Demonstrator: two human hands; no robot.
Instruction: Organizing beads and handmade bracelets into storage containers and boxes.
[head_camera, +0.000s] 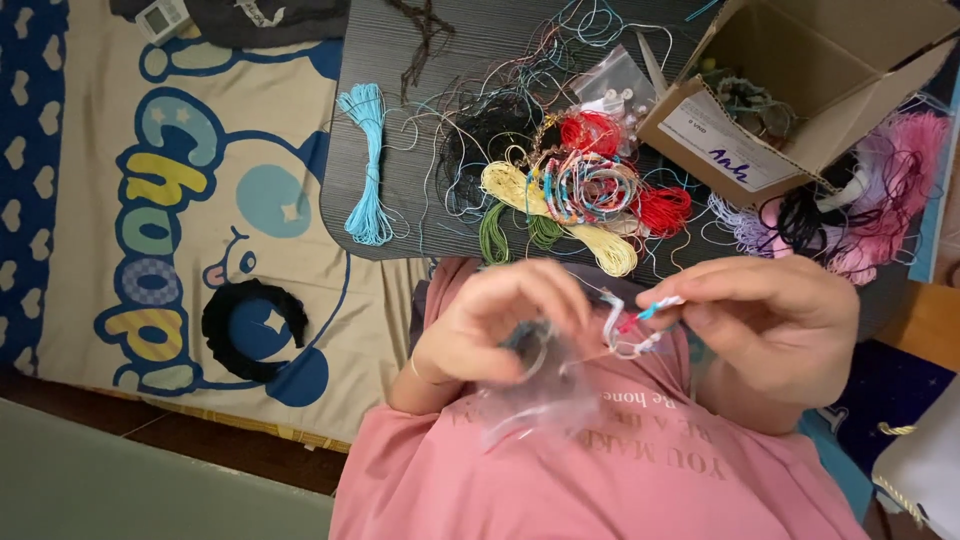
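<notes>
The left hand is curled shut, its fingers pinching the mouth of a small clear plastic bag together with a dark ring-shaped item that is too blurred to identify. The bag hangs down against the front of the person's pink shirt. The right hand is closed too, thumb and fingers pinching one end of a woven bracelet in white, red and blue; the bracelet runs from that hand across the gap toward the left hand and loops down near the bag's opening. Both hands are held close together just above the chest, in front of the near edge of a dark table. On the table lies a tangle of thin cords, and among them a yellow cord bundle, two red cord bundles, a green bundle and a coil of finished multicoloured bracelets. A light blue cord hank lies stretched out apart from the rest, toward the left side of the table. An open cardboard box stands on the right of the table, holding small things that cannot be made out, and pink and purple cords spill out beside it. To the left of the table is a cream cartoon-print mat, and a black braided headband rests on it.
</notes>
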